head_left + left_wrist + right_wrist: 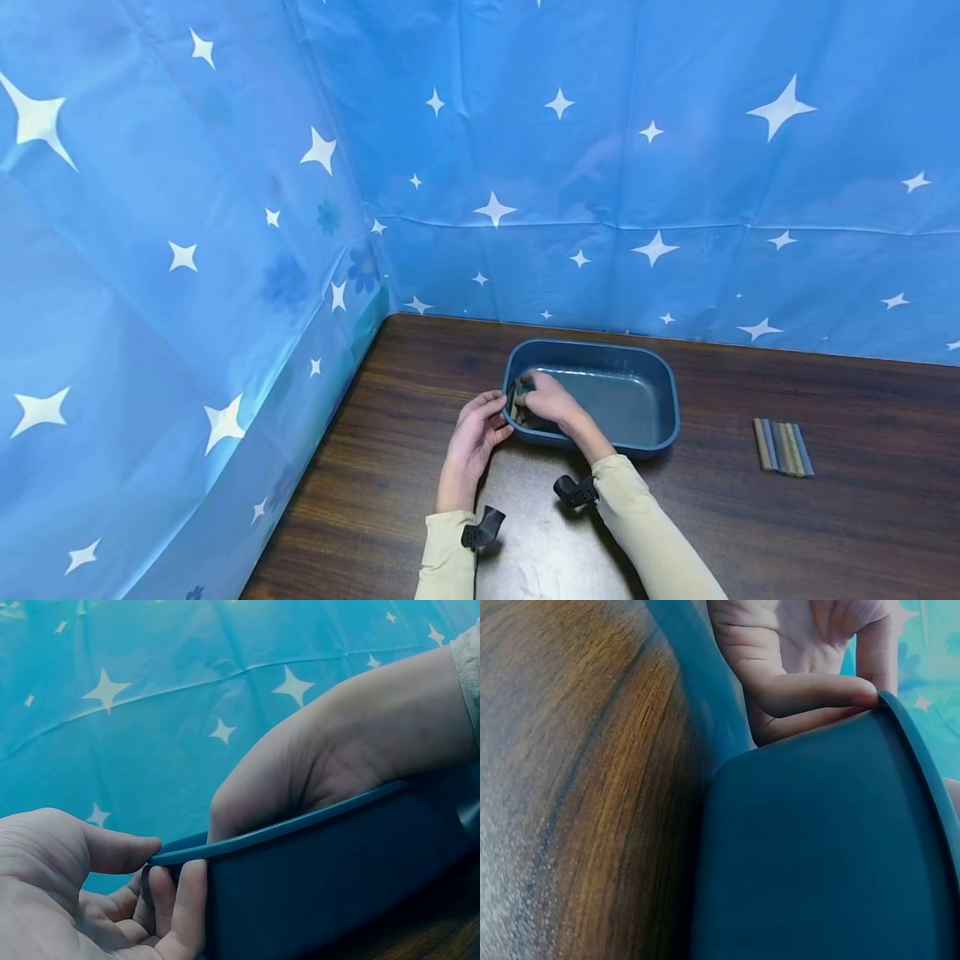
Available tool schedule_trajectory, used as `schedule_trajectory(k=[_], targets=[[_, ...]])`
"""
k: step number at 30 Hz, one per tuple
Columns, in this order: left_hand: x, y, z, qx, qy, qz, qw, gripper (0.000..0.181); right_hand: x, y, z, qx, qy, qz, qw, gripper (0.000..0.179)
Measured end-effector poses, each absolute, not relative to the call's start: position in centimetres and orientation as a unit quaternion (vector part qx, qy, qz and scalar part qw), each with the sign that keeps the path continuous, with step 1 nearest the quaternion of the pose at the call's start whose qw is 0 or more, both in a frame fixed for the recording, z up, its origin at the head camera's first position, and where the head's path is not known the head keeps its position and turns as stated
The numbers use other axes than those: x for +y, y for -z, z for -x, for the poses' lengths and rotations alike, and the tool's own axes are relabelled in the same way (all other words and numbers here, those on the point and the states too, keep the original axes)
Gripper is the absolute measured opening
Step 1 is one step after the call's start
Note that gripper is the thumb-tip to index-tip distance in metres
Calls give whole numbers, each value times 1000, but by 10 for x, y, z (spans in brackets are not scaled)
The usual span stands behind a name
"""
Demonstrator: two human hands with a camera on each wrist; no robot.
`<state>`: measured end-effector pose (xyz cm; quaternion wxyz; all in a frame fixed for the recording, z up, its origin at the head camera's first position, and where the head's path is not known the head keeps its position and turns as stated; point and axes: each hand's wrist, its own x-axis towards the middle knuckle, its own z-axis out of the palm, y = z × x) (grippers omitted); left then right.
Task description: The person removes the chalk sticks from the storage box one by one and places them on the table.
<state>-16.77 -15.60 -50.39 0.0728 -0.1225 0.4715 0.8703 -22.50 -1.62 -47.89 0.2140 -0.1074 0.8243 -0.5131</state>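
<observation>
A blue plastic basin (622,400) stands on the table. My left hand (472,429) grips its left end; in the left wrist view the thumb of that left hand (67,885) lies at the rim and the fingers bend against the outer wall. My right hand (551,398) reaches down inside, at the left end. Its fingers hold thin, dull-coloured sticks (514,402) beside the left wall; their number is hard to make out. In both wrist views the basin wall hides the right fingertips and the sticks.
To the right of the basin, several slim sticks (783,447) in brown, blue and olive lie side by side on the dark wooden table (862,517). A blue star-patterned sheet (600,167) hangs behind the table and along its left side.
</observation>
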Motion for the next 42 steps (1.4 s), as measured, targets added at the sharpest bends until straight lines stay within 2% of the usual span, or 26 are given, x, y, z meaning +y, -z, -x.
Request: schedule_trajectory(k=[8,18,22,42], targets=[[-156,504,168,478,-868,114,77,6,-15,481,229,851,488,95,172,45],[-158,510,169,479,-867,114,77,6,-3,476,226,782,583,78,207,47],[-158,509,169,477,-869,111,75,5,7,468,226,770,601,86,198,47],[-156,508,169,475,-870,119,66,3,94,425,214,759,627,100,148,53]])
